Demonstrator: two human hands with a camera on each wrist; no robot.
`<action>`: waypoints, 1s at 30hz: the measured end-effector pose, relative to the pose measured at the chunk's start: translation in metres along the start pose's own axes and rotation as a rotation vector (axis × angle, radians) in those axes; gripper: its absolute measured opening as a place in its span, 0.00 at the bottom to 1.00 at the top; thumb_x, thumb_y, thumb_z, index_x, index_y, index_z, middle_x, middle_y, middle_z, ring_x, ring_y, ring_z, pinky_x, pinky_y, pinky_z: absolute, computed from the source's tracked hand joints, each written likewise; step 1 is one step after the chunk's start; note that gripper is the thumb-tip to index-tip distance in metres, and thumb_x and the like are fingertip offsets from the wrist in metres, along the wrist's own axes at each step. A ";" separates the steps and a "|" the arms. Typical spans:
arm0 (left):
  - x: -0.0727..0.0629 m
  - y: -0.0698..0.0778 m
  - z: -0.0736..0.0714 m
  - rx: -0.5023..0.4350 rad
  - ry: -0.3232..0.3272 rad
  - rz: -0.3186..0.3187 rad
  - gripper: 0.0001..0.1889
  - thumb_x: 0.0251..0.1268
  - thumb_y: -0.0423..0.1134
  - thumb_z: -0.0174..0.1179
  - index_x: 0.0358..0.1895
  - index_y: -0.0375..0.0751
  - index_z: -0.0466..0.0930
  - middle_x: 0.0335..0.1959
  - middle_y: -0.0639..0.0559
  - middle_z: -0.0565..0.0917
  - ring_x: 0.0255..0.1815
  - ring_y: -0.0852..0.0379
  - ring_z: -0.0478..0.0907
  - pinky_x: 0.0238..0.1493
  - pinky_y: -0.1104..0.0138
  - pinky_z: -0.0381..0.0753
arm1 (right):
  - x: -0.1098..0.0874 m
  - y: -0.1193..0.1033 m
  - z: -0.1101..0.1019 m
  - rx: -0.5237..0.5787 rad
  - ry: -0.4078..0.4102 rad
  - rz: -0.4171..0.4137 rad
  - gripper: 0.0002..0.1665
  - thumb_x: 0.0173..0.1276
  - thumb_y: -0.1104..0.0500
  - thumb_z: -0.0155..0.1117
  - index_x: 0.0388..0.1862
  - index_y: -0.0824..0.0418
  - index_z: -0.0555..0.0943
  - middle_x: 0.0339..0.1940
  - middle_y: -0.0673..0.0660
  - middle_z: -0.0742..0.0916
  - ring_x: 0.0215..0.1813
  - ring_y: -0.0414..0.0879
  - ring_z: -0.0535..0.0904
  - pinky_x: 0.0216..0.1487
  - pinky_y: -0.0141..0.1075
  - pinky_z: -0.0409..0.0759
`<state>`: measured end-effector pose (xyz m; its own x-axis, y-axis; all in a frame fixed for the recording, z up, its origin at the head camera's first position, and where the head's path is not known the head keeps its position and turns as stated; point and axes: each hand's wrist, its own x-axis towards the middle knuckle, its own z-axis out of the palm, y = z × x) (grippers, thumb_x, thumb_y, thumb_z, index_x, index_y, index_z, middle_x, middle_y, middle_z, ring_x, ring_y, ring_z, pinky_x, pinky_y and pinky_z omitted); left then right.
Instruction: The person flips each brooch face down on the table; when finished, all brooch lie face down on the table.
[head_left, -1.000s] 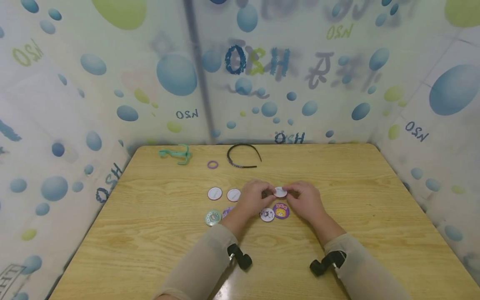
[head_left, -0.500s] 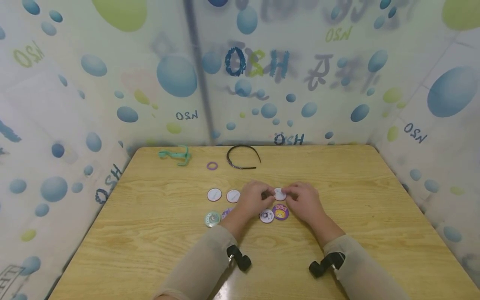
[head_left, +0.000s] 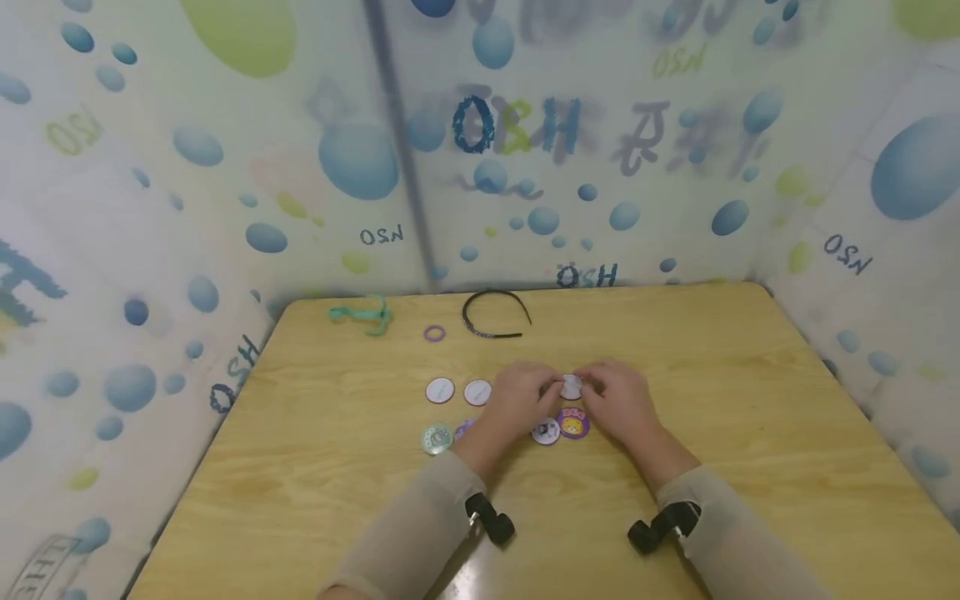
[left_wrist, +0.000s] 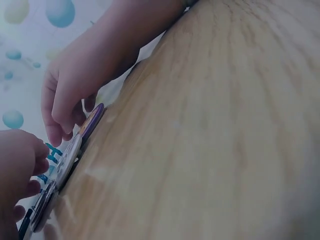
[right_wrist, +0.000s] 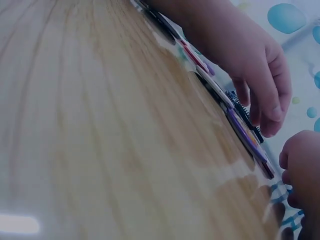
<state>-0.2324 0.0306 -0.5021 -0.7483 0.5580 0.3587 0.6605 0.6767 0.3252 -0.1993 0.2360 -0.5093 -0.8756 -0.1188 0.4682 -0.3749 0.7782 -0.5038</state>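
In the head view, my left hand (head_left: 525, 398) and right hand (head_left: 618, 402) meet over a round badge (head_left: 572, 386) whose white back faces up. Fingers and thumbs are bent, with the tips at its two opposite edges. Just in front lie a purple badge with a yellow bear (head_left: 573, 422) and a white badge with a cartoon figure (head_left: 546, 431). The left wrist view shows the right hand (left_wrist: 82, 82) low over the row of badges. The right wrist view shows the left hand (right_wrist: 250, 70) bent likewise, beside the right hand's fingers (right_wrist: 302, 165).
Two white-backed badges (head_left: 439, 390) lie left of my hands. A mint-green badge (head_left: 437, 438) and a purple one (head_left: 463, 428), partly behind my left arm, lie nearer. Toward the table's back are a green clip-like item (head_left: 363, 314), a purple ring (head_left: 434, 333) and a black headband (head_left: 495, 315).
The white-backed badge looked slanted between my fingers a second ago and now shows its back more fully. Both hands stay around it; the whole view has shifted slightly.
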 end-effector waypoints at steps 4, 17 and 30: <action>-0.001 0.001 -0.005 -0.044 0.140 0.087 0.09 0.78 0.44 0.62 0.48 0.47 0.91 0.48 0.55 0.91 0.53 0.54 0.85 0.61 0.61 0.80 | 0.005 -0.004 -0.002 -0.031 0.042 -0.039 0.12 0.65 0.61 0.70 0.46 0.60 0.92 0.44 0.58 0.91 0.48 0.59 0.86 0.53 0.57 0.82; -0.083 -0.034 -0.045 -0.040 0.377 0.119 0.12 0.73 0.47 0.61 0.44 0.45 0.89 0.40 0.53 0.89 0.45 0.50 0.83 0.54 0.54 0.80 | 0.006 -0.051 0.034 -0.057 0.082 -0.266 0.18 0.64 0.47 0.72 0.48 0.56 0.92 0.45 0.54 0.91 0.51 0.56 0.84 0.56 0.57 0.74; -0.145 -0.090 -0.085 -0.097 0.255 -0.131 0.09 0.68 0.41 0.67 0.45 0.42 0.85 0.37 0.53 0.80 0.40 0.54 0.78 0.43 0.55 0.82 | -0.003 -0.136 0.084 -0.038 -0.020 -0.438 0.14 0.66 0.44 0.72 0.43 0.50 0.92 0.46 0.50 0.89 0.52 0.50 0.82 0.57 0.52 0.75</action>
<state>-0.1775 -0.1522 -0.5087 -0.7962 0.3217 0.5125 0.5711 0.6794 0.4607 -0.1712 0.0785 -0.5032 -0.6423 -0.4539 0.6176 -0.7010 0.6737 -0.2339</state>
